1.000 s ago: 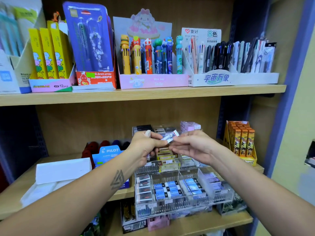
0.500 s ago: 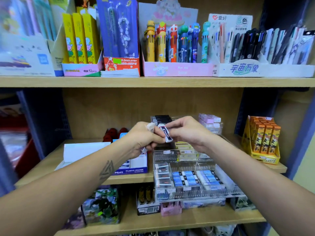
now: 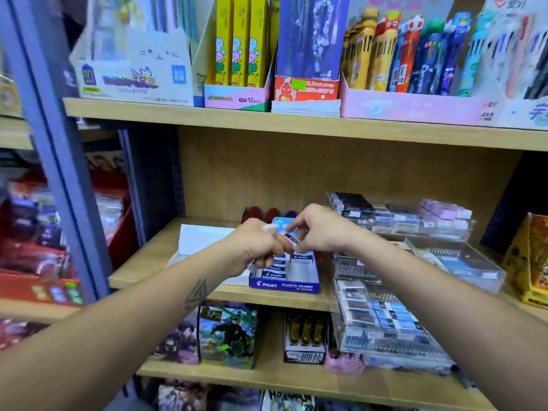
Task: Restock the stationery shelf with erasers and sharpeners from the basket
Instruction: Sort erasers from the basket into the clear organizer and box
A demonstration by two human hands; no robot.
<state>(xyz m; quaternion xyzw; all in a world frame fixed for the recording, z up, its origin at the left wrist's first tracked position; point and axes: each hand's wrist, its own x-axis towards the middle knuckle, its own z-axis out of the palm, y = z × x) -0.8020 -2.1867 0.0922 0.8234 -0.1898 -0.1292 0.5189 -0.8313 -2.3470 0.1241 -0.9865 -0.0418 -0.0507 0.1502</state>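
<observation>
Erasers are what both hands are busy with, above the open blue Pilot eraser box (image 3: 284, 284) on the middle shelf (image 3: 142, 272). The right hand (image 3: 321, 229) comes in from the right with its fingers curled downward, and its fingertips (image 3: 296, 234) pinch a small eraser (image 3: 291, 238) with a dark sleeve. The left hand (image 3: 252, 247) meets it from the left, closed in a loose fist; a white eraser end (image 3: 270, 227) sticks up from the top of that fist, and something pale also shows at the underside of the fist, though blur keeps it from being made out. The two hands touch or nearly touch at the fingertips.

Directly below the hands, the Pilot box holds a few sleeved erasers (image 3: 277, 266) stacked toward its left side, with bare space on its right side. Left of the hands and behind the left wrist lies a flat white box (image 3: 204, 238). Behind the hands, dark red and purple rounded tops (image 3: 261, 213) stand against the back panel. To the right of the right forearm sits a clear tiered display (image 3: 400, 295) filled with rows of small erasers. Farther right stands an orange carton (image 3: 527, 259). Above the hands, the upper shelf (image 3: 296, 126) carries yellow packs (image 3: 240, 40) and novelty pens (image 3: 406, 51). Below the forearms, illustrated boxes (image 3: 226, 336) stand on the lower shelf.
</observation>
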